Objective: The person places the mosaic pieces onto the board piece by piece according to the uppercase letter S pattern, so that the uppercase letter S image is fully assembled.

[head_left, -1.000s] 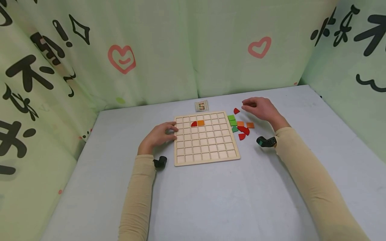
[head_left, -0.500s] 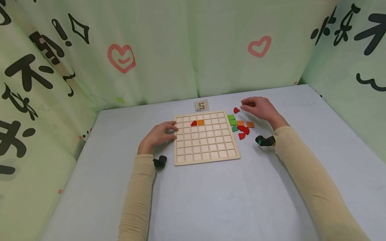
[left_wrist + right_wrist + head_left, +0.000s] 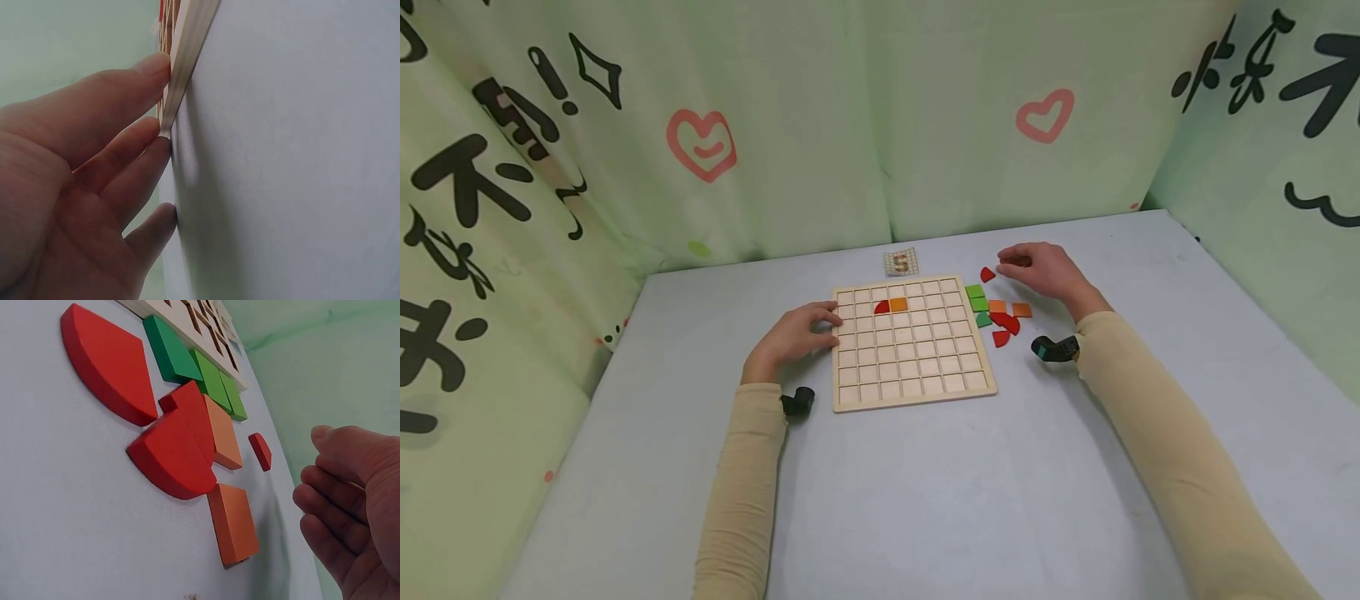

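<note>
Pale wood, the square gridded board [image 3: 909, 373] meets the left hand [image 3: 793, 335] at its nine o'clock edge, fingers slightly apart; toward two o'clock the right hand [image 3: 1051, 271], fingers loosely curled, is just beside a flat red quarter-circle piece [image 3: 987, 275].

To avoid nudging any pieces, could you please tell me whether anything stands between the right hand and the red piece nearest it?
Nothing visible does: the right hand is beside that red piece, and the other loose pieces lie lower in the head view.
</note>
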Motion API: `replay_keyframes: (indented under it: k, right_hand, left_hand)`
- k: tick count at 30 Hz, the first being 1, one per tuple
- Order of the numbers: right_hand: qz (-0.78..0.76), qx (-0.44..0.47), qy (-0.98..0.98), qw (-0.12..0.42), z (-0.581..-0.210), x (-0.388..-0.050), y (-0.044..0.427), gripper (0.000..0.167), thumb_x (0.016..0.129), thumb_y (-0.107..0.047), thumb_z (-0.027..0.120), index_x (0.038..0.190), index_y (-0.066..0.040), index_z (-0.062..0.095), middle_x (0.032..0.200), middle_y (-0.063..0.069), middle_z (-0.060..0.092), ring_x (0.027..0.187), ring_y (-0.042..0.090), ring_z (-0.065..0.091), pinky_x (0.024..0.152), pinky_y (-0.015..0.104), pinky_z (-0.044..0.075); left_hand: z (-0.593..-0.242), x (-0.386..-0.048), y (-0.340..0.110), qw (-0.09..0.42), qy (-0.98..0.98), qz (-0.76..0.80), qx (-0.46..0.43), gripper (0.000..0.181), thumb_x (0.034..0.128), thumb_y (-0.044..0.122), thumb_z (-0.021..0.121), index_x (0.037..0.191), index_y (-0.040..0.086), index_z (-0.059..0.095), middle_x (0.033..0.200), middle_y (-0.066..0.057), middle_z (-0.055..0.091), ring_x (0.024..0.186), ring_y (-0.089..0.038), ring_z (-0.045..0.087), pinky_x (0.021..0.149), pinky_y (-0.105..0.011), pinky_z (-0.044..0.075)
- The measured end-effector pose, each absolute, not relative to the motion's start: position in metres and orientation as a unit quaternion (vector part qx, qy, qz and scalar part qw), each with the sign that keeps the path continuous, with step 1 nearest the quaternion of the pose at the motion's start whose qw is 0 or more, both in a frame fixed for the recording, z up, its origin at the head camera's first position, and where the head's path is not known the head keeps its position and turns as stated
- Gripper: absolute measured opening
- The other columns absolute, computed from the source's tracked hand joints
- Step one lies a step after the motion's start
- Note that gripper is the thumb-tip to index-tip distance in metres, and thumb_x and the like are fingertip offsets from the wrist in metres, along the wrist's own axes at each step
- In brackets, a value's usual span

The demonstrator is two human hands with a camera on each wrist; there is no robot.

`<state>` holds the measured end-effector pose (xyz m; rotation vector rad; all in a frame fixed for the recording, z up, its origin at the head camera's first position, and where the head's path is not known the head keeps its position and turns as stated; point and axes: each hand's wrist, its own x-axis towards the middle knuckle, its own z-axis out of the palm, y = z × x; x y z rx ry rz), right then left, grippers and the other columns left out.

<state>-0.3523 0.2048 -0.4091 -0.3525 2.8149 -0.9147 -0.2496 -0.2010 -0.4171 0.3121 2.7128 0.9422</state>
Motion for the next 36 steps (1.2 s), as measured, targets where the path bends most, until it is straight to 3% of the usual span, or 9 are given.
replay_keyframes:
  k: [20,36]
  right_hand:
    - [-0.276,-0.142,0.945,0.106,-0.417,-0.363,0.189,0.047,0.096,-0.022,0.059,0.136,0.002,0.052,0.131,0.022,0.056,0.119,0.036,0.048,0.106,0.051,0.039]
    - [-0.269,-0.157,0.945,0.096,-0.419,-0.366,0.181,0.042,0.095,-0.015,0.06,0.131,0.004,0.055,0.122,0.022,0.06,0.111,0.034,0.053,0.104,0.049,0.041]
  left_hand:
    - [-0.417,-0.249,-0.202,0.128,0.931,0.325,0.104,0.033,0.0903,0.014,0.069,0.122,0.004,0.065,0.154,-0.004,0.039,0.145,-0.024,0.027,0.117,-0.04,0.025]
    - [-0.418,-0.249,-0.201,0.125,0.93,0.329,0.101,0.033,0.0902,0.014,0.069,0.121,0.004,0.066,0.153,-0.003,0.04,0.145,-0.024,0.027,0.117,-0.04,0.025]
